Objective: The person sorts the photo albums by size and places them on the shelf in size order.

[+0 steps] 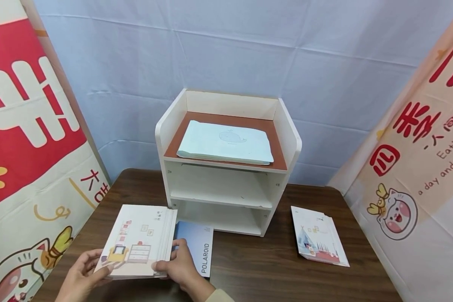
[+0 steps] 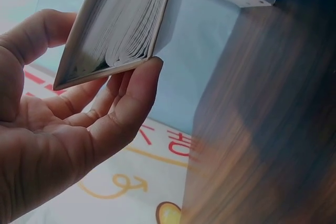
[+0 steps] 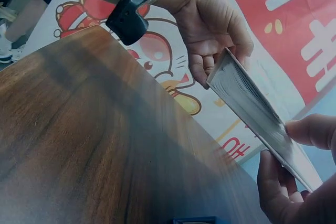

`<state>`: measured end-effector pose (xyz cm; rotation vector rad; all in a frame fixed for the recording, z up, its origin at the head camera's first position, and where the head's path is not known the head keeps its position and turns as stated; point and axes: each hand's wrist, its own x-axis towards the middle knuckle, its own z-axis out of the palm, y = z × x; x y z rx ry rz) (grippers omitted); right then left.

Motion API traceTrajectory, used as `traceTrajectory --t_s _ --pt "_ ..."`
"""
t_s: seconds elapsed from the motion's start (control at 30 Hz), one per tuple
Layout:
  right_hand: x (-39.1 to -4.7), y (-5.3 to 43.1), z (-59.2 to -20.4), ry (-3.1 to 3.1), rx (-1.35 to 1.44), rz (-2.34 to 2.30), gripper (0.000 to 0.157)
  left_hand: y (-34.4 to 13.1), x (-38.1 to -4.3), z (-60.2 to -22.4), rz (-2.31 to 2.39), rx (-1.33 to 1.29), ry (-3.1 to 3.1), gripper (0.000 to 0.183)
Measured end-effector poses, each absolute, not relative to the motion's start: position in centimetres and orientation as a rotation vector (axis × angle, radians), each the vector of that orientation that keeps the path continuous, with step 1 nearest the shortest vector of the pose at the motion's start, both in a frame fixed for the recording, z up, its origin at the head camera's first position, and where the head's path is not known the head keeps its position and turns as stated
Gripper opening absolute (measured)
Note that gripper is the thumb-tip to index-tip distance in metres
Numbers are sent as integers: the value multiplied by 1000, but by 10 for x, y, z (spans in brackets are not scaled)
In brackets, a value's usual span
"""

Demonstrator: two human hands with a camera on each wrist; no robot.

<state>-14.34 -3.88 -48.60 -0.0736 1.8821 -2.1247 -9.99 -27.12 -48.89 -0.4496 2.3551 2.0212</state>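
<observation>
My left hand (image 1: 82,273) and right hand (image 1: 182,265) hold a photo album (image 1: 137,230) above the left part of the table. Its white cover shows a drawn room with a yellow armchair and a chest of drawers. The left thumb lies on the cover's lower left corner; the right hand pinches the lower right side. In the left wrist view, the left hand (image 2: 79,124) supports the album (image 2: 121,30), whose many page edges show. The right wrist view shows the right hand's thumb and fingers (image 3: 312,132) on opposite faces. Partly behind the album lies a blue book (image 1: 201,247) marked POLAROID.
A white shelf unit (image 1: 219,197) stands at the table's back. On its brown top lies a pale blue album (image 1: 224,141) with a whale drawing. Another illustrated album (image 1: 318,237) lies on the right of the dark wooden table (image 1: 256,268). Printed cloths hang at both sides.
</observation>
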Motion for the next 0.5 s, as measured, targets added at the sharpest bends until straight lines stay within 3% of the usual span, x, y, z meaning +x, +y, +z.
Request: traceTrajectory --t_s 0.5 --pt "-137 -15 -486 2019 -104 -2138 63 -242 -99 -484 2062 -447 2372 59"
